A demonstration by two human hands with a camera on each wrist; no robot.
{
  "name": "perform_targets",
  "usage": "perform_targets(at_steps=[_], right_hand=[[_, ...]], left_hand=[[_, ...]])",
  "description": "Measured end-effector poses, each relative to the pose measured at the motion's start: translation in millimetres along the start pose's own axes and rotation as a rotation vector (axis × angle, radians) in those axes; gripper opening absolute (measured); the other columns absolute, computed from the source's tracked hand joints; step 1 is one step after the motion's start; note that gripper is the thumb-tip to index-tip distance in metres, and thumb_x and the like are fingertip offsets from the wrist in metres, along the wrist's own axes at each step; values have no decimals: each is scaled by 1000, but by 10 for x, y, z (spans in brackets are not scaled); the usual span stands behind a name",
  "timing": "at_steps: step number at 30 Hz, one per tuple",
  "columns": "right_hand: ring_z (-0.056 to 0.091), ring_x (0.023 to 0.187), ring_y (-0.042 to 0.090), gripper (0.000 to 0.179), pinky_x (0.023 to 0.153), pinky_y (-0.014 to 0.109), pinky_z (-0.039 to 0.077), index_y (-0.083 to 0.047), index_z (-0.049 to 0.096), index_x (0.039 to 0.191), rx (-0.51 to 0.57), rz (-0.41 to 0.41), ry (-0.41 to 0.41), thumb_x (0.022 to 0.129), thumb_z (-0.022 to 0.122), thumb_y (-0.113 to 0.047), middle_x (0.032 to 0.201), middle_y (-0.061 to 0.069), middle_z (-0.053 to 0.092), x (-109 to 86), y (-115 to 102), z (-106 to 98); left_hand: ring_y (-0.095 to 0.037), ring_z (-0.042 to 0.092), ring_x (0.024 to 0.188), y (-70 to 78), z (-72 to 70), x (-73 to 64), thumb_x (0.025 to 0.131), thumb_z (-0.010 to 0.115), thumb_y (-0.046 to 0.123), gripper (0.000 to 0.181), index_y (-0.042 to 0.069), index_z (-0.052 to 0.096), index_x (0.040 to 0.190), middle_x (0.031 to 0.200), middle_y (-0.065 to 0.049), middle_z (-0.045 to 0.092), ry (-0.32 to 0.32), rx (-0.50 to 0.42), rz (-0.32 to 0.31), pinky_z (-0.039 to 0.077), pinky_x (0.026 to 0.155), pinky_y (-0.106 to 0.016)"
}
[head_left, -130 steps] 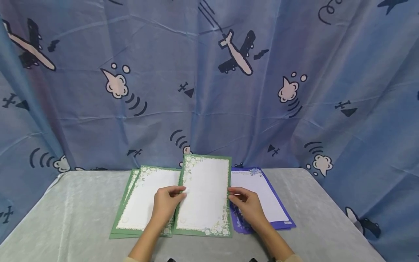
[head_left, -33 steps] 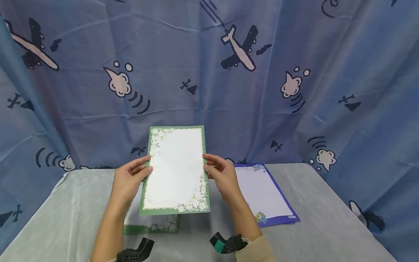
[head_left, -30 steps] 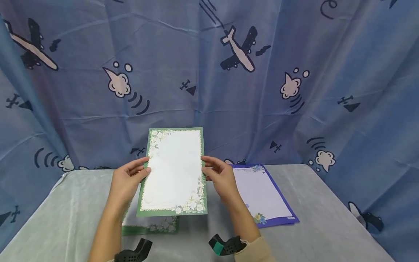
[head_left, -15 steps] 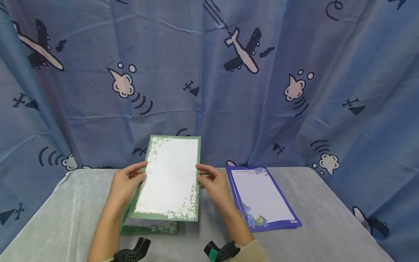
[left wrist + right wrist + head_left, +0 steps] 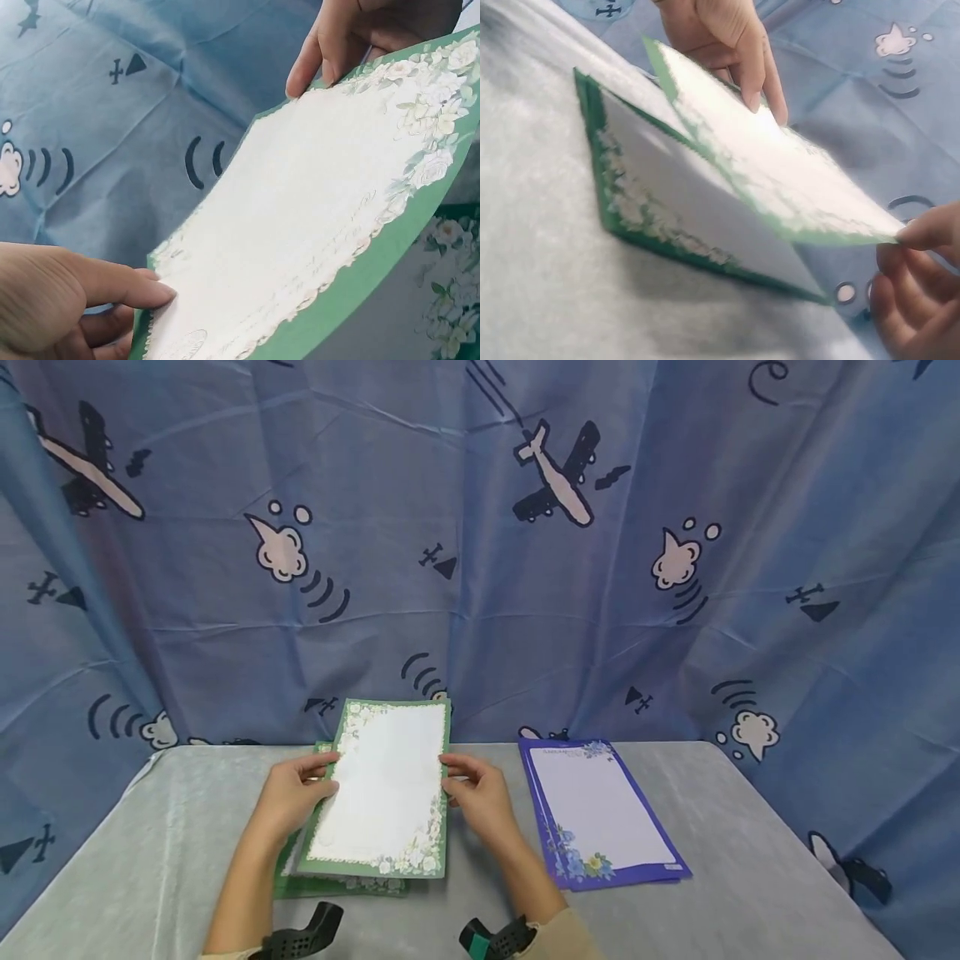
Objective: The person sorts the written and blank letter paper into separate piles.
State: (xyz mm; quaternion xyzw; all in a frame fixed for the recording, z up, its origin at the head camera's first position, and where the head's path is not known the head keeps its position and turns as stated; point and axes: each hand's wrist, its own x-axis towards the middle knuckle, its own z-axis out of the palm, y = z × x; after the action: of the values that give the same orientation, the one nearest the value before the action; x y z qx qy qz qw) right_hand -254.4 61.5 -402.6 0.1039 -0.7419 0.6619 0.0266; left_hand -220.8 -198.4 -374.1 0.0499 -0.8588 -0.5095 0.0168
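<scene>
A sheet of paper (image 5: 386, 785) with a green border and white flowers is held up between both hands, tilted, its far edge raised. My left hand (image 5: 294, 793) pinches its left edge, thumb on the printed face; my right hand (image 5: 480, 797) pinches the right edge the same way. Under it lies a pile of like green-bordered sheets (image 5: 667, 202), mostly covered by the held one in the head view. The right wrist view shows a gap between the held sheet (image 5: 742, 157) and that pile.
To the right, a pile of purple-bordered sheets (image 5: 603, 814) with blue and yellow flowers lies on the grey cloth-covered table (image 5: 750, 860). A blue curtain (image 5: 480, 568) printed with planes hangs behind the table's far edge. Each wrist wears a black camera mount (image 5: 303, 933).
Both hands first brought the green sheet from near the purple pile leftward and up over the green pile. Over the last second they have lowered it toward that pile.
</scene>
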Motion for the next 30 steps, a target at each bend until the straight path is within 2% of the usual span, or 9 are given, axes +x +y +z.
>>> perform_targets(at_steps=[3,6,11,15,19,25,30], right_hand=[[61,75,7,32,70,37,59,1,70,123,-14,18,-15,91,64,1,110,23,66,-7,52,24],[61,75,8,32,70,37,59,2,70,122,-22,34,-28,91,64,1,109,22,67,-8,105,47],[63,78,16,31,71,44,60,6,69,122,-34,29,-50,91,63,4,106,26,66,-26,160,102],[64,78,18,31,68,37,59,5,69,122,-90,29,-62,91,63,3,107,25,67,-43,218,133],[65,81,14,31,66,24,55,1,71,121,-190,7,-64,90,66,0,108,21,71,-47,330,151],[60,80,9,32,69,21,49,1,73,118,-428,-90,-67,87,69,-2,96,10,73,-86,379,197],[54,73,5,31,67,22,46,1,73,117,-536,-137,-73,86,70,-3,85,4,69,-97,376,239]], left_hand=[[-39,55,120,-48,6,24,97,60,5,47,2,55,143,140,-31,51,-5,37,-8,47,73,-34],[-39,56,117,-82,9,44,96,60,4,46,0,57,141,139,-32,52,-15,72,-12,44,69,-34],[-45,55,122,-139,1,69,95,61,2,44,-3,59,138,137,-33,55,-32,134,-12,50,73,-36],[-47,55,124,-202,8,88,94,63,2,42,-4,60,136,133,-32,58,-33,164,-13,54,79,-40],[-47,56,122,-250,39,90,93,64,1,42,-5,61,134,130,-31,60,-29,186,-18,55,82,-44],[-48,56,123,-291,89,85,91,67,2,45,-7,60,134,131,-31,61,-36,237,-16,52,95,-55],[-47,56,123,-313,82,89,90,69,2,46,-8,60,134,129,-31,62,-25,279,-12,49,97,-58]])
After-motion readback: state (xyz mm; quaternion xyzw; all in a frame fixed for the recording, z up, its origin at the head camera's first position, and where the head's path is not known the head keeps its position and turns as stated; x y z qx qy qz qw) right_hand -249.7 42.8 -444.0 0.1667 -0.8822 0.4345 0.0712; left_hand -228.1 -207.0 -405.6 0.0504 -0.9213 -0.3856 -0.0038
